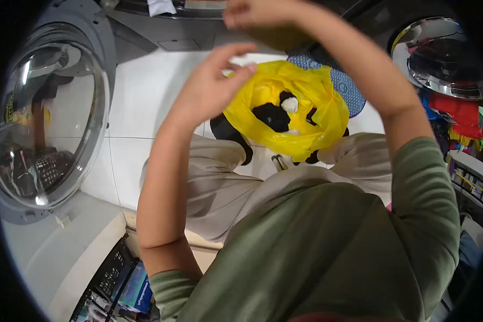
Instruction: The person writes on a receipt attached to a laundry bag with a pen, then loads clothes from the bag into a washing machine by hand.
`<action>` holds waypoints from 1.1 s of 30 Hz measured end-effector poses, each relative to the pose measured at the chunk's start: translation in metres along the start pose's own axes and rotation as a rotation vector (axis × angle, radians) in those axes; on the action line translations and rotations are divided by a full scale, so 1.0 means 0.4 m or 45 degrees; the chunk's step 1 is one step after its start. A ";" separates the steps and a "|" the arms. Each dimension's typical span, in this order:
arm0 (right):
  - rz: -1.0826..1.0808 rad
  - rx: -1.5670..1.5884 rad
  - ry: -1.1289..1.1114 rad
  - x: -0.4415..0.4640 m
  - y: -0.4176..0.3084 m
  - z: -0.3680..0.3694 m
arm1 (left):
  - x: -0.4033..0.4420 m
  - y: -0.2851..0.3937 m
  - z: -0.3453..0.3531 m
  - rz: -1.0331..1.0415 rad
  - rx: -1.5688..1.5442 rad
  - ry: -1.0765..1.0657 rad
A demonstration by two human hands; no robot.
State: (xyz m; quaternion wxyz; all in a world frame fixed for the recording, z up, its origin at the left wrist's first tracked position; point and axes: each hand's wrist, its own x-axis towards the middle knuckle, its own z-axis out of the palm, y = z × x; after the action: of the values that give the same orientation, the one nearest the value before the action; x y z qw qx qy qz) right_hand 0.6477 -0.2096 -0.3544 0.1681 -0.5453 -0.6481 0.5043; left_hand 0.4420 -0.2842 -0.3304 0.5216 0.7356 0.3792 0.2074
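Observation:
My left hand point(214, 86) is raised over the left rim of a yellow plastic bag point(330, 110). Its thumb and fingers are apart, with nothing visible between them. Farther up, my right hand point(260, 15) hangs in front of the dark grey machine front, near its opening. Motion smears its bent fingers, so I cannot make out their grip. The bag stands wide open on the floor between my feet. Inside lie black cloth pieces point(272, 116) and a small white cloth bundle point(289, 104).
A round glass washer door point(53, 126) swings open on the left. White cloth point(161, 6) hangs at the machine's opening. A blue textured mat point(351, 86) lies behind the bag. A shiny round lid point(448, 59) and colourful packets point(456, 115) are right; a blue box point(136, 290) sits lower left.

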 end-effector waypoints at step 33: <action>-0.239 -0.171 1.159 -0.403 0.110 -0.086 | 0.076 0.006 0.066 0.132 -0.454 0.654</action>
State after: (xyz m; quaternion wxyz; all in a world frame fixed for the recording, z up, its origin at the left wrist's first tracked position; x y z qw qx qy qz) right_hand 0.7538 -0.3393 -0.3226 0.4445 -0.6596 -0.5863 0.1535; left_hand 0.4803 -0.2772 -0.3408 0.5183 0.5745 0.4181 0.4759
